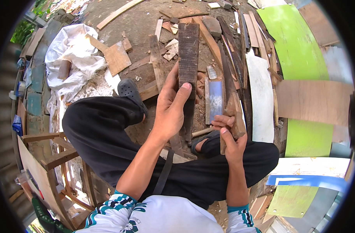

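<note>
My left hand [171, 108] grips a dark, rough-sawn wooden board [188, 54], held upright in front of me. The thumb presses on the board's near face and the fingers go behind it. Lower right, my right hand [232, 141] is closed around a short, thick piece of brown wood [235, 112], tilted, its far end pointing away from me. Some of the right fingers curl over its left side. The two pieces are apart. Below the dark board, a longer dark strip of wood [188, 116] runs down between my legs, partly hidden by the left hand.
Wood offcuts [117, 58] and long strips [208, 39] lie over the dirt ground. A white sack [74, 54] sits far left, a wooden frame [57, 155] near left. Green panels [298, 42] and a plywood sheet [315, 101] lie right. A blue-faced piece [216, 99] is near my right hand.
</note>
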A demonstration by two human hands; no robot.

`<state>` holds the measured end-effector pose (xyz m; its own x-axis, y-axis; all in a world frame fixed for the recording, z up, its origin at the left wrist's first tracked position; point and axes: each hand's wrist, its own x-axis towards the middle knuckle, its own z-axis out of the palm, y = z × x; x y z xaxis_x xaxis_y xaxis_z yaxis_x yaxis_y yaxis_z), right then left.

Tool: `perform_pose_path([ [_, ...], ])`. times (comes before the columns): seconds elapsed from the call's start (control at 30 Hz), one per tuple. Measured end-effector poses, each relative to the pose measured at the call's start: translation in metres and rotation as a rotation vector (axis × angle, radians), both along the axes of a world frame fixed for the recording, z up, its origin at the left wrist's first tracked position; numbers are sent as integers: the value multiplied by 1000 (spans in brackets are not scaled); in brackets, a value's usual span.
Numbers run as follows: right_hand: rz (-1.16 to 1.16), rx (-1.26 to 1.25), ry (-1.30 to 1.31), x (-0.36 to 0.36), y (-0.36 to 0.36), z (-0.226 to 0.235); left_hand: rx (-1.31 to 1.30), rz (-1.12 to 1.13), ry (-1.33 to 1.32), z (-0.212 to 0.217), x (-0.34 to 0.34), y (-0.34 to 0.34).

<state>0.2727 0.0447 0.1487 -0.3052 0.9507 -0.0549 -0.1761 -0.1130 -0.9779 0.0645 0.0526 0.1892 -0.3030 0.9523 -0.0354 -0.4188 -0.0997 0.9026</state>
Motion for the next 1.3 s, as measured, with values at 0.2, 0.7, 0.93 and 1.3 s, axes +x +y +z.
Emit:
perform_pose_path([
  [0.2, -45, 44, -4, -1, 4, 3, -76, -55, 150, 16, -6, -8],
  [0.7, -194, -104, -23, 4, 15, 18, -98, -250, 1163, -89, -79, 59],
  [0.93, -202, -195, -81, 7, 23, 7, -416, -558, 1187, -233, -93, 51],
  [1.3, -156, -227, -199, 5, 24, -3, -227, -363, 1499, -309, -97, 36],
])
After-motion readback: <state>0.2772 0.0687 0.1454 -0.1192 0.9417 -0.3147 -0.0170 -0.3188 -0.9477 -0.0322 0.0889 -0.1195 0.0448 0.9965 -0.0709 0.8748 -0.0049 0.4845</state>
